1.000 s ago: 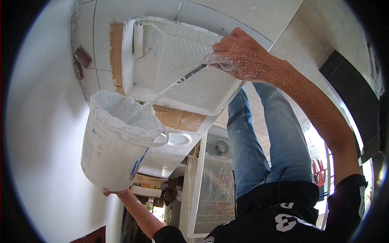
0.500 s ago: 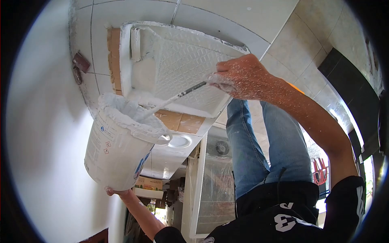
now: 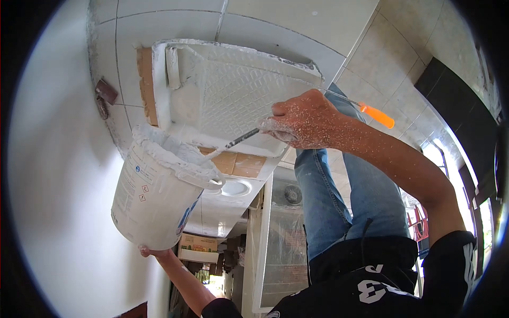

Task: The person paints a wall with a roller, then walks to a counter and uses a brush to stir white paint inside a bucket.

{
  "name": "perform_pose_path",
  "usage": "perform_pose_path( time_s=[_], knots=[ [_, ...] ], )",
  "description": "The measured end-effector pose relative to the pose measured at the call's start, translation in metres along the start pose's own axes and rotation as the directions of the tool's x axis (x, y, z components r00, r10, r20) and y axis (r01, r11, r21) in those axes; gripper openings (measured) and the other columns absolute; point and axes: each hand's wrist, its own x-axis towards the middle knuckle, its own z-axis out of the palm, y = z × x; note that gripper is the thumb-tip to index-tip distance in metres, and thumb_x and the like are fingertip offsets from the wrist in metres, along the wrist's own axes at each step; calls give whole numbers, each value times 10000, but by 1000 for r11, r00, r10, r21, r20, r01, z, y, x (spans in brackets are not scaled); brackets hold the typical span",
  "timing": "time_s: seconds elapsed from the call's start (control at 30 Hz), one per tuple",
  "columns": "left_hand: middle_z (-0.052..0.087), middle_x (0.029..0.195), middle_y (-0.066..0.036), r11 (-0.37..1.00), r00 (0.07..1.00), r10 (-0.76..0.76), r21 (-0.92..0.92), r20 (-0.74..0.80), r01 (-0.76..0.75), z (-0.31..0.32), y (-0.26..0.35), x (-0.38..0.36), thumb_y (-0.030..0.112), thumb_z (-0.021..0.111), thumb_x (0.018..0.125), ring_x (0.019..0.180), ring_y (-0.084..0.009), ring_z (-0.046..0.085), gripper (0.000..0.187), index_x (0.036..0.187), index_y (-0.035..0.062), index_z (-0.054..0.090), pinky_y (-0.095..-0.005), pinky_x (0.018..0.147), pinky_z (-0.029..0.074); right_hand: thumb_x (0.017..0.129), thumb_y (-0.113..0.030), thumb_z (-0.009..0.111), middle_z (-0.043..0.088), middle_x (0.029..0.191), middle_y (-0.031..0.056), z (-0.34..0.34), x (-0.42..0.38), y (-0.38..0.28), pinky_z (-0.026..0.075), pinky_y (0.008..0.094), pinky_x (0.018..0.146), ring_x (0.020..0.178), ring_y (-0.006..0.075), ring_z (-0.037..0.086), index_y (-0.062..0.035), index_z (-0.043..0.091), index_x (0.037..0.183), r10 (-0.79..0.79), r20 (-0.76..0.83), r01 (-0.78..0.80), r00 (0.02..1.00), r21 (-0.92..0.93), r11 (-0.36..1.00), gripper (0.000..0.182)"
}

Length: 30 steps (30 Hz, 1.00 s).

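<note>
My left hand (image 3: 154,252) holds a white plastic bucket (image 3: 154,196) from below; part of that hand is hidden behind its base. The bucket tilts, its rim and mouth thick with white paint. My right hand (image 3: 305,120), speckled and smeared with white, is closed round a thin dark rod (image 3: 244,138). The rod's lower part is coated white and runs into the bucket's mouth, where its end is out of sight. Beyond the bucket lies a paint tray (image 3: 238,90) with a ribbed slope and white paint in it. A paint roller (image 3: 173,68) rests at the tray's left end.
The roller's orange handle (image 3: 377,115) sticks out past the tray's right edge, beyond my forearm. Cardboard (image 3: 225,160) lies under the tray on a tiled surface (image 3: 275,29). A brown object (image 3: 106,91) sits by the white wall (image 3: 58,159). Farther down is a cardboard box (image 3: 199,244).
My right hand has moved down and a little left, toward the bucket, and less of the rod shows. The roller's orange handle has come into fuller view. The bucket stays in my left hand.
</note>
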Motion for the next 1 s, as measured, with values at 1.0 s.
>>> perform_pose_path(
  time_s=[1.0],
  knots=[
    [351, 1413, -160, 998, 983, 17, 61, -183, -6, 47, 14, 1, 783, 422, 696, 1244, -418, 409, 997, 1429, 121, 287, -603, 982, 401, 892, -387, 586, 585, 683, -37, 14, -59, 18, 464, 259, 410, 533, 83, 577, -240, 662, 1057, 140, -79, -132, 987, 93, 987, 234]
  ],
)
